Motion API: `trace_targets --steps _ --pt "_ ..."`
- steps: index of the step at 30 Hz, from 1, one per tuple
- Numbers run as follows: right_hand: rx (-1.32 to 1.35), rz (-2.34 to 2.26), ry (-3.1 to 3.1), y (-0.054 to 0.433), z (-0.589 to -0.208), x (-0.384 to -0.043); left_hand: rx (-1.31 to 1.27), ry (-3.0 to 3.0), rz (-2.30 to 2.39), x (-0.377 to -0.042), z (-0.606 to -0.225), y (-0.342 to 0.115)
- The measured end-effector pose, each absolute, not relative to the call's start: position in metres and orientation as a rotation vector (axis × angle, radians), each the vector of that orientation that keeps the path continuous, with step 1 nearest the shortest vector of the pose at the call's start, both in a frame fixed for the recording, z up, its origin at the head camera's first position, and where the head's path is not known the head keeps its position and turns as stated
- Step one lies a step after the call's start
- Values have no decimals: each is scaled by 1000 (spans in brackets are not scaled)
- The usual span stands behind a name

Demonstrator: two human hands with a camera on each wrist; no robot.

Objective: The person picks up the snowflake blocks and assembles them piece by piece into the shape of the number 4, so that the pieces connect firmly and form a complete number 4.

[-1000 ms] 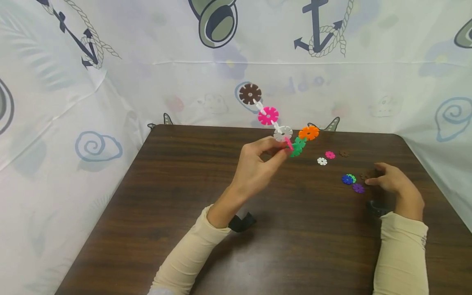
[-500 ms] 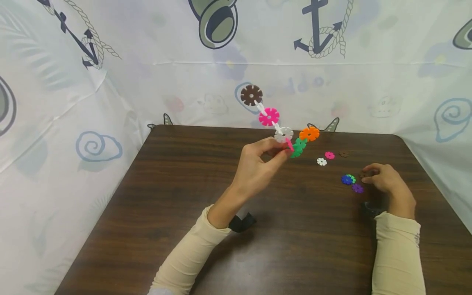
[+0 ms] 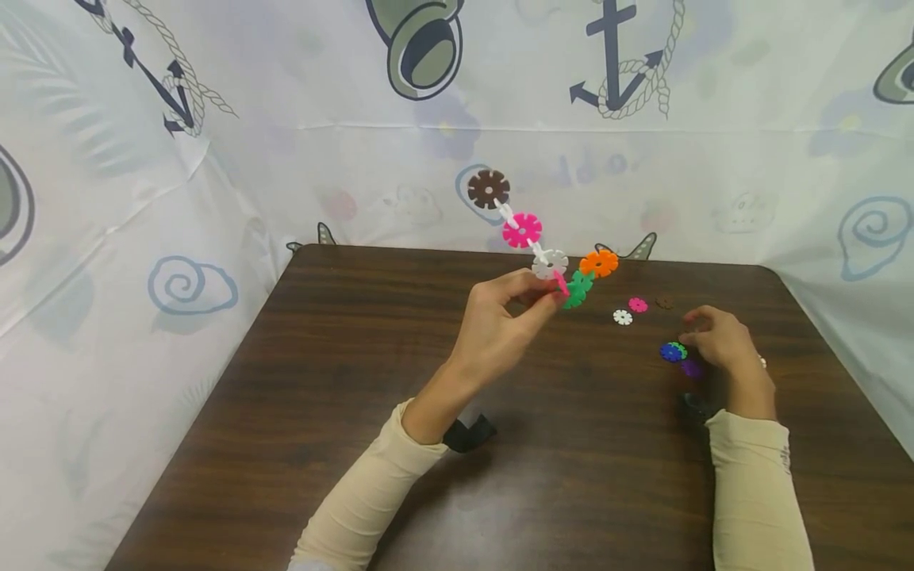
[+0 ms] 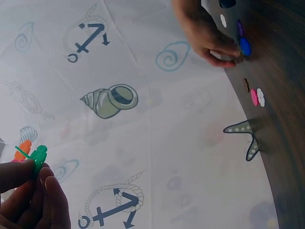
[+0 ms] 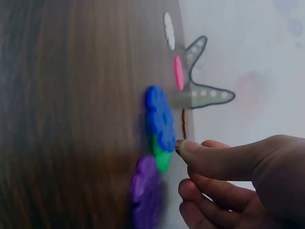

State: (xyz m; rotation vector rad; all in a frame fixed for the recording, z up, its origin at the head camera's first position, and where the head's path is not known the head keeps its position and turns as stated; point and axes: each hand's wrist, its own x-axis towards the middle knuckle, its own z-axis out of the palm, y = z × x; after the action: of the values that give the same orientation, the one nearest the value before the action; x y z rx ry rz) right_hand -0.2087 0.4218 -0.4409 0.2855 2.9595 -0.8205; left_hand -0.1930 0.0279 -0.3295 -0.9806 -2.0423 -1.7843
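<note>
In the head view my left hand [image 3: 500,325] pinches a chain of notched plastic snowflake discs above the table. The chain runs from a brown disc [image 3: 489,189] through white and pink discs [image 3: 522,231] to green [image 3: 578,290] and orange [image 3: 599,263] ones. My right hand [image 3: 723,342] is low over the table at the right. In the right wrist view its thumb and fingers pinch a small brown disc [image 5: 179,146], mostly hidden. Just beside them lie a blue disc [image 5: 161,119] overlapping a green disc [image 5: 163,161], and a purple disc [image 5: 147,193].
White [image 3: 623,317], pink [image 3: 638,304] and brown [image 3: 665,302] loose discs lie farther back on the dark wooden table [image 3: 343,357]. A white piece [image 3: 762,362] peeks out beside the right wrist. A printed curtain [image 3: 357,174] hangs behind the table.
My right hand has moved left, closing its fingers on the brown disc and carrying it toward the blue disc. The left hand with its chain has hardly moved.
</note>
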Motion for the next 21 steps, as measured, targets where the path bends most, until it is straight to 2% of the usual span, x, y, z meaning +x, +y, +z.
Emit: trace_targets --steps 10,21 --pt "239 -1012 3013 391 -404 -207 -985 -2038 -1774 -193 -330 27" --pt "144 -981 3125 361 -369 -197 -980 -2050 -1794 -193 -330 27"
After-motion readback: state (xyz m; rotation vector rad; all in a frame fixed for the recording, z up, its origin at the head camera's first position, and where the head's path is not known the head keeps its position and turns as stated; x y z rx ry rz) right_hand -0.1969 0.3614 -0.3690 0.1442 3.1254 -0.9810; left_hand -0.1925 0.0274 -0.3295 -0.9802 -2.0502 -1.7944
